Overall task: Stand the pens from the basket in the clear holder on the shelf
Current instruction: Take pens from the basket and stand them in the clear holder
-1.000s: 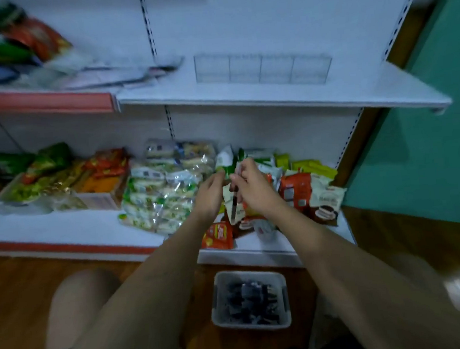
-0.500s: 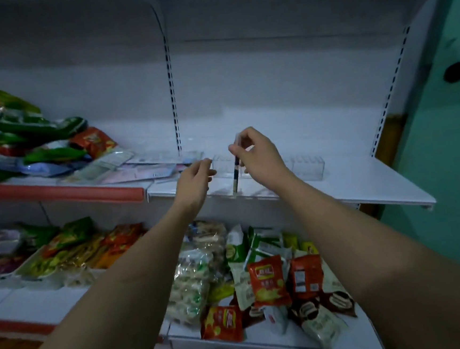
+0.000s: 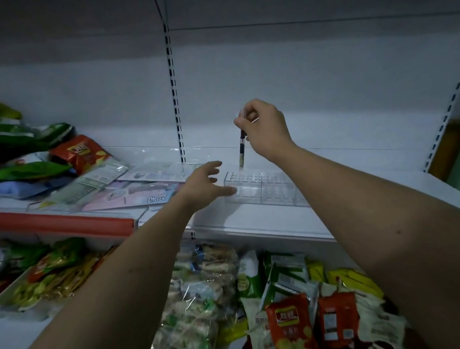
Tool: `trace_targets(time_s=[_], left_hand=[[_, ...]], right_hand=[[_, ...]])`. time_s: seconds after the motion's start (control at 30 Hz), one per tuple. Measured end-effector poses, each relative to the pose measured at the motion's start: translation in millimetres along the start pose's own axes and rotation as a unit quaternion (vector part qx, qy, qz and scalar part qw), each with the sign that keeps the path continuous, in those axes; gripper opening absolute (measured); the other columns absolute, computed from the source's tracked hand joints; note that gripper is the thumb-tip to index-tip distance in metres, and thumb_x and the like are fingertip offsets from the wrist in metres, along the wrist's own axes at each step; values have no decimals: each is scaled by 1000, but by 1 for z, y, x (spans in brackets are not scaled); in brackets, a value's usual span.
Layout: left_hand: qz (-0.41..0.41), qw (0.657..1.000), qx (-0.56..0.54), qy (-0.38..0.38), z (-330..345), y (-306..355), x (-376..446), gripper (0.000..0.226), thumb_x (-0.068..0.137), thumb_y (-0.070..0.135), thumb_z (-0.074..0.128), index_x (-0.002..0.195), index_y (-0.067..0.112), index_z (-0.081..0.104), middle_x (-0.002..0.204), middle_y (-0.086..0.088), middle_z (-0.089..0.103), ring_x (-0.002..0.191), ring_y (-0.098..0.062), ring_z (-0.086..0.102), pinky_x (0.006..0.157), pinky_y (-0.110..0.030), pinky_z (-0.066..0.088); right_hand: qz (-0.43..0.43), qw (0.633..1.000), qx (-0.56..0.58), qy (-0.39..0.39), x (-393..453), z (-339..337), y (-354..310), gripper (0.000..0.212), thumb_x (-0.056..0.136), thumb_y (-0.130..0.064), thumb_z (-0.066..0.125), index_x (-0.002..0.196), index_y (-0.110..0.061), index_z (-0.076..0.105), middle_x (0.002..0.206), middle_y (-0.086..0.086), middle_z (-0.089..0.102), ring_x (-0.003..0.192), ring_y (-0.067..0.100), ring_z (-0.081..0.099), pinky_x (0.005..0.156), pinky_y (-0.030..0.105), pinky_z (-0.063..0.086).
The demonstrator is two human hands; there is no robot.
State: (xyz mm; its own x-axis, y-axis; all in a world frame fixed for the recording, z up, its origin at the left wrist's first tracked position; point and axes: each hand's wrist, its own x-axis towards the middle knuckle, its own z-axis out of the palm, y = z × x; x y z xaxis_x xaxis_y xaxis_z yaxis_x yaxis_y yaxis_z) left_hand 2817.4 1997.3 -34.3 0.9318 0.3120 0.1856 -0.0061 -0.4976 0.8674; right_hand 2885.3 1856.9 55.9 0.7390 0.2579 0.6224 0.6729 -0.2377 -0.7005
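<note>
A person stands one pen over a clear holder on a white shop shelf.

Flat packets (image 3: 130, 194) lie just left of the clear holder (image 3: 263, 189), with snack bags (image 3: 79, 154) piled further left and more snacks (image 3: 289, 327) heaped on the shelf below. The left hand (image 3: 204, 185) reaches in with fingers spread and straight, its thumb tip touching the holder's left end. The right hand (image 3: 265, 129) pinches the top of the pen (image 3: 241, 152), which hangs nearly upright beneath the fingers, its tip at the holder's top near the left end.
</note>
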Motion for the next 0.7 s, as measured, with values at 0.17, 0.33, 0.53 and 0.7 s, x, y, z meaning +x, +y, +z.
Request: trace_targets(time_s=[0.17,0.33,0.53,0.7], left_hand=[[-1,998,26,-60,5,3,22,86,71,20,85,144,16,41,138,-4,54,114,-19,56,97,-31,45],[8,998,48,-43,9,0,24,70,69,24,86,131,13,56,116,2,62,98,-14,61,89,-26,45],[8,999,37,-38,12,0,22,73,66,25,88,131,14,57,117,2,62,102,-17,61,93,-29,47],[-1,999,25,-41,13,-1,20,76,65,29,88,132,15,56,124,-2,62,108,-22,61,102,-39,47]], right_hand=[[15,1000,6,-14,18,14,21,9,90,-15,67,86,-8,62,79,10,63,81,32,66,78,47,57],[22,999,14,-23,26,18,26,11,89,-16,69,86,-7,64,88,20,65,85,34,67,79,48,57],[37,996,-26,-76,12,24,36,10,86,-13,71,83,-7,64,88,17,67,83,32,67,79,46,58],[57,994,-28,-84,-6,30,47,6,87,-12,70,86,-10,65,86,10,68,83,28,67,82,46,57]])
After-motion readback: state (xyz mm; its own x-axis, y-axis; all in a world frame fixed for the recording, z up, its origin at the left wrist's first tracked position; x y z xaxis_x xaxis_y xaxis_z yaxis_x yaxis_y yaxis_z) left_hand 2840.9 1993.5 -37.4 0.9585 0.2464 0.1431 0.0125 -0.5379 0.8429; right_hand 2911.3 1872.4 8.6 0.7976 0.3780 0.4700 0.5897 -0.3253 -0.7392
